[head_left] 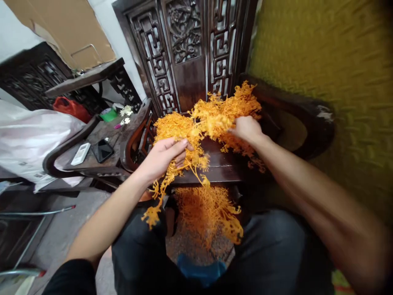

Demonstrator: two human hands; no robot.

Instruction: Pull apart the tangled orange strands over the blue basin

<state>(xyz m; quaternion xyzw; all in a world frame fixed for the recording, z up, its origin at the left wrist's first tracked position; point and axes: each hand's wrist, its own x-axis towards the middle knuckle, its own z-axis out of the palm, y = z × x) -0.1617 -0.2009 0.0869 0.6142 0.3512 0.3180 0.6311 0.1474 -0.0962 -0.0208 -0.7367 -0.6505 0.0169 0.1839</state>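
Both hands closed on the orange sprig bunch at frame centre, left hand w/ stems, right hand in the tangle: brittle tips could snap or drop if tugged apart hard.

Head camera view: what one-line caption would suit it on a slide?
Left hand and right hand grip tangled orange artificial sprigs over a dark carved wooden chair.
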